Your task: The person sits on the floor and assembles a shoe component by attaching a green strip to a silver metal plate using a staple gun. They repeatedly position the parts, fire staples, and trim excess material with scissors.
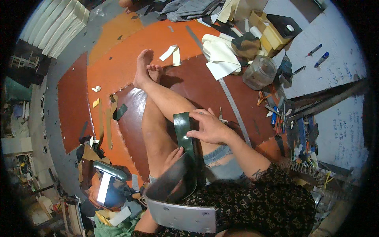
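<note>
A glossy dark green strip (184,130), seemingly leather or vinyl, lies lengthwise over my lap. My right hand (209,127) grips its upper right edge, the thumb pressed on the face. Lower down, my left hand (170,161) closes against the strip's left edge; its palm and thumb are hidden. Below that, a wide dark band (167,179) curls up towards me and ends in a grey section (179,215) with several small round holes or studs. Whether band and strip are one piece is hard to tell. Scissor-like handles (222,117) show partly behind my right hand.
A long metal ruler (233,104) lies on the brown sheet to the right. Beyond are cream sheets (221,55), a clear jar (259,73), and pens with tools (280,118). Left are scraps (120,111) and a shiny rounded object (108,189). White stacked rolls (55,25) stand far left.
</note>
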The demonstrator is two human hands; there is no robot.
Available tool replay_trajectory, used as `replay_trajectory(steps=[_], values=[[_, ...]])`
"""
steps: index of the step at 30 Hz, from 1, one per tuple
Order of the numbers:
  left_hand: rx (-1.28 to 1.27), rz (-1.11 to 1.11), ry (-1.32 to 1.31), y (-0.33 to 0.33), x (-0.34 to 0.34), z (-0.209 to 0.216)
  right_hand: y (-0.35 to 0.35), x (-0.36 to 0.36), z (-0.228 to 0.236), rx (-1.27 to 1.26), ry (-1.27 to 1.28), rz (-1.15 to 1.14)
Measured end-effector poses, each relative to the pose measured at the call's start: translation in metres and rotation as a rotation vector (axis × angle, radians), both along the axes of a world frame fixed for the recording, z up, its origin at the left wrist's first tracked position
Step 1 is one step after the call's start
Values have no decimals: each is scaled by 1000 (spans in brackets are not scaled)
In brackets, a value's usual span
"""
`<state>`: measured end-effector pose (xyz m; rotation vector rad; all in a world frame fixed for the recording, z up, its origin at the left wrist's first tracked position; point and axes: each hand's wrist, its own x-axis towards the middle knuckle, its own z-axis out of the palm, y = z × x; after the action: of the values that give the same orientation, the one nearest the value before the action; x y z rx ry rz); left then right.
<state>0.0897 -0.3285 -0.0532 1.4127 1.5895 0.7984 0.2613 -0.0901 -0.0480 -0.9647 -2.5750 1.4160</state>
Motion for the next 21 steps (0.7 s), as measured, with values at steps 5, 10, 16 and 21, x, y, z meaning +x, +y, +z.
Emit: replay_trajectory(steps=[5, 10, 16, 21], values=[[-426, 313, -245, 10, 15, -33, -9, 8, -32, -81, 134, -116], [94, -125, 427, 17, 20, 24, -42, 11, -13, -69, 348, -530], [67, -184, 484, 17, 17, 20, -78, 15, 10, 250, 312, -437], [60, -91, 431, 32, 13, 30, -71, 13, -5, 100, 250, -418]])
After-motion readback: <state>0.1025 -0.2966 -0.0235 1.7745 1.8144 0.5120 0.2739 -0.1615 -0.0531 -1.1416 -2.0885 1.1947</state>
